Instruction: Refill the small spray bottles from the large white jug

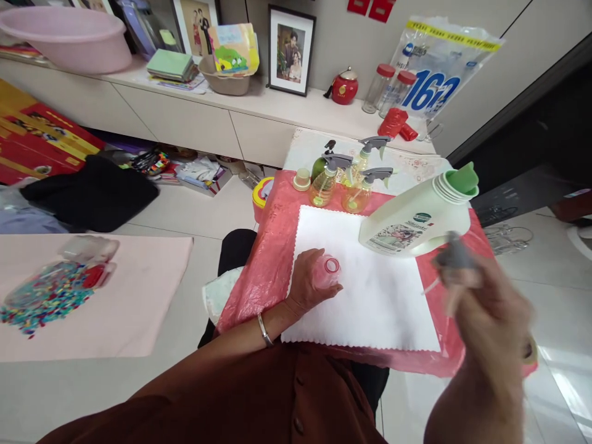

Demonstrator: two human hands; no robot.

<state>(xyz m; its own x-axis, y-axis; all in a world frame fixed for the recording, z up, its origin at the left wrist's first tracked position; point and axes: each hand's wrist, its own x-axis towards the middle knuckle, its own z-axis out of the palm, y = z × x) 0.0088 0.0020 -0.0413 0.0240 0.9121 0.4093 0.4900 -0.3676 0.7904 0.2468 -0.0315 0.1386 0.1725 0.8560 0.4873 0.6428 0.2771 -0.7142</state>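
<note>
My left hand is wrapped round a pink bottle with an uncapped mouth, upright on a white scalloped mat. Raised at the right, my right hand grips a grey spray nozzle, blurred by motion; a pale tube sticks out from it to the left. Between the hands and farther back stands a large pale-green detergent jug, its mouth open with a green piece in it. Several spray bottles with yellow liquid, one a clear spray bottle, stand behind the mat. A pale cap sits beside them.
A red plastic cover lies over the small table under the mat. Behind it, a white ledge bears a picture frame, a red jar and glass jars. Small colourful pieces lie on a pink surface at left.
</note>
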